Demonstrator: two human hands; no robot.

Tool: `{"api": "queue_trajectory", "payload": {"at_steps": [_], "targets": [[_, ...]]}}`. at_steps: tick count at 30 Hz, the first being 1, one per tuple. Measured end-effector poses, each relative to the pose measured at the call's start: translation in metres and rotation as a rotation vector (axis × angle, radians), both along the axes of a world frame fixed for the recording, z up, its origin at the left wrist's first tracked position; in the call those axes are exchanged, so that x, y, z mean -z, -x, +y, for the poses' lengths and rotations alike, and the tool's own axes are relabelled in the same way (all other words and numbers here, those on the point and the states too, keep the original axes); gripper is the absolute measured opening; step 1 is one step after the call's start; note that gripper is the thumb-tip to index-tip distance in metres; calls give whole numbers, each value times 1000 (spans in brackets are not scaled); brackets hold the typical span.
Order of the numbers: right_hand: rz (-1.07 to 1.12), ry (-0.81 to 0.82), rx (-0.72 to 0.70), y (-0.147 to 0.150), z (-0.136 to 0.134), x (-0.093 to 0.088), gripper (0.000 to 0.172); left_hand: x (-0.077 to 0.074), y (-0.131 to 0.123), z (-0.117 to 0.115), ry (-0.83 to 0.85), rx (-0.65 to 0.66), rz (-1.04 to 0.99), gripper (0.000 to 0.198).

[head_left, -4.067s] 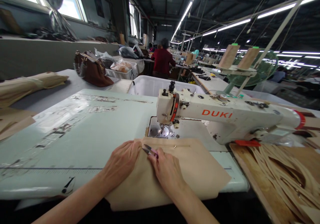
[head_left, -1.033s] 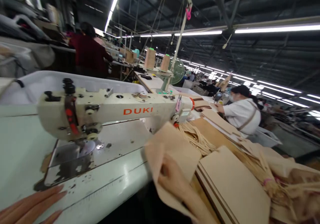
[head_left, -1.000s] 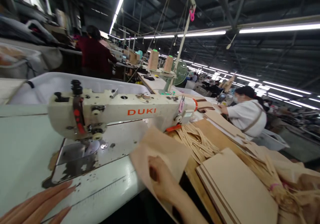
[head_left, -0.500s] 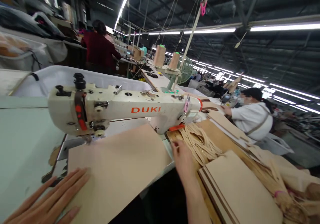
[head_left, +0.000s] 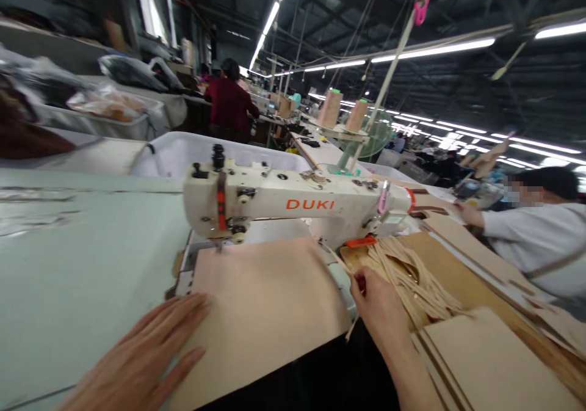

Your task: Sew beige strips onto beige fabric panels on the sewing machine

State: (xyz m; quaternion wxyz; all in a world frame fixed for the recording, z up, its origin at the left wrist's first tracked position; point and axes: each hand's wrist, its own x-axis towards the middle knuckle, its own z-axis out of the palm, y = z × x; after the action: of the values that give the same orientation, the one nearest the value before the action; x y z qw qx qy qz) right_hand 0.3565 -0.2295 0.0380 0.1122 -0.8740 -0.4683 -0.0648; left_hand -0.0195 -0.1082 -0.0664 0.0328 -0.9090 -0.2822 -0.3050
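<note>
A flat beige panel (head_left: 265, 313) lies on the pale green table (head_left: 82, 264), its far edge under the needle of the white DUKI sewing machine (head_left: 297, 200). My left hand (head_left: 141, 356) rests open and flat on the table, fingertips on the panel's left edge. My right hand (head_left: 379, 304) is just right of the panel, fingers pinched on a thin beige strip (head_left: 341, 261) beside the pile of strips (head_left: 412, 276) on a wooden board.
A stack of beige panels (head_left: 485, 362) lies at the lower right. A co-worker in white (head_left: 535, 240) sits at the right, and a person in red (head_left: 231, 102) sits at the back. A white bin (head_left: 174, 151) stands behind the machine, two thread cones (head_left: 336, 109) above it.
My right hand brought a beige panel over and laid it under the machine, then moved to the strip pile and pinched a strip. My left hand slid onto the panel's edge.
</note>
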Motion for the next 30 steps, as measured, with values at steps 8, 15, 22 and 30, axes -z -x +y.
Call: {"api": "queue_trajectory", "payload": {"at_steps": [8,15,22,30], "targets": [[123,287,-441,186,71,11,26,-17,-20,-30,173,-135,43,63],[421,67,-862,152,115,11,19,-31,-12,-29,295,-65,5,82],[309,-130,-1239,133,142,43,25,-39,-9,-22,237,84,95,61],[254,-202,-1247,133,123,55,28,-43,-7,-39,200,72,41,75]]}}
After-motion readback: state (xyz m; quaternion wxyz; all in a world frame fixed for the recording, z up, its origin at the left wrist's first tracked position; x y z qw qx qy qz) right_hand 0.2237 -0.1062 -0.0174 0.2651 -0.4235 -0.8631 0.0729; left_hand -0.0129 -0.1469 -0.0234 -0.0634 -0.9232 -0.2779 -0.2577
